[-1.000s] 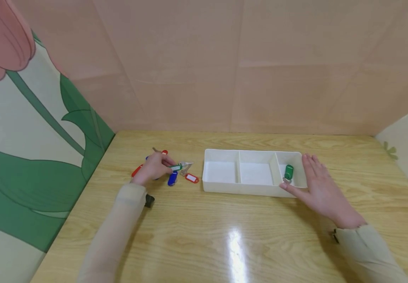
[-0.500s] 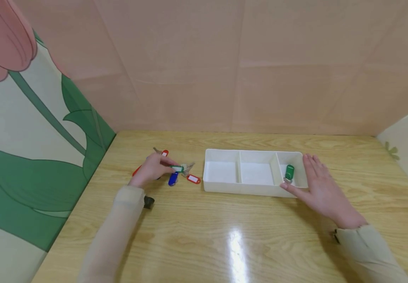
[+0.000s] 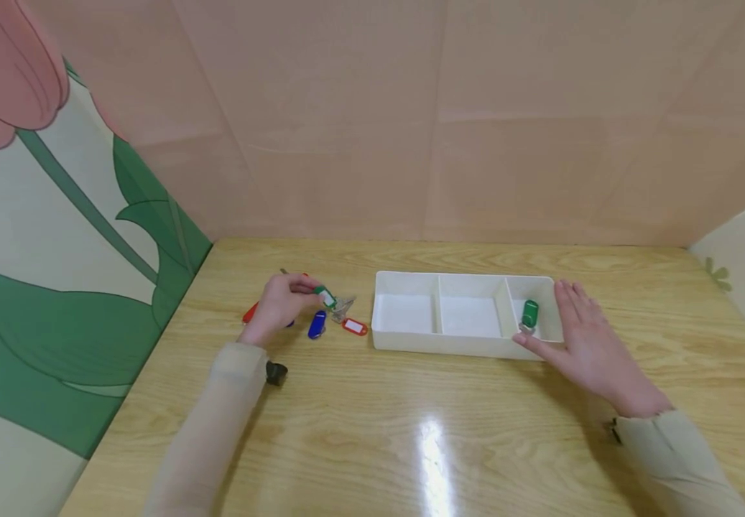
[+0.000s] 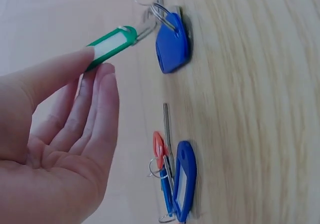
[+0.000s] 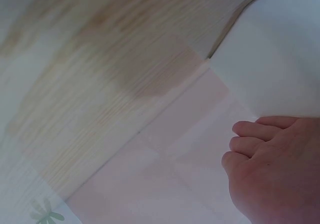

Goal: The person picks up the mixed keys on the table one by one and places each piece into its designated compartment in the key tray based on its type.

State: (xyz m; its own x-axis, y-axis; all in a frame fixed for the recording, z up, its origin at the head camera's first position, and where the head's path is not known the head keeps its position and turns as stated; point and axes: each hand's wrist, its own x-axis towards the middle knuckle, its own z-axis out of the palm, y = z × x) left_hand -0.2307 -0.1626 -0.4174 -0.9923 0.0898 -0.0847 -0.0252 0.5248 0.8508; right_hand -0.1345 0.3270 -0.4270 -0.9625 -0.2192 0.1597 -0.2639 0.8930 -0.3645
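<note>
- The left hand (image 3: 279,301) is pinching a white-labelled green plastic key tag (image 3: 327,298) between thumb and fingers, holding it above the wooden table (image 3: 346,431), near an oblong blue plastic key tag (image 3: 317,325).
- The right hand (image 3: 588,352) is resting wide, straight fingers lying along the right end of a white three-compartment tray (image 3: 440,343), thumb touching its front rim.
- Both beige-sleeved forearms (image 3: 207,424) are slanting inward.

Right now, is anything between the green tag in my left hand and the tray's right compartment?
Yes: the left wall and two dividers of the white tray; the held green tag likely needs lifting over them. Your right hand, at the right end, doesn't block the compartment.
</note>
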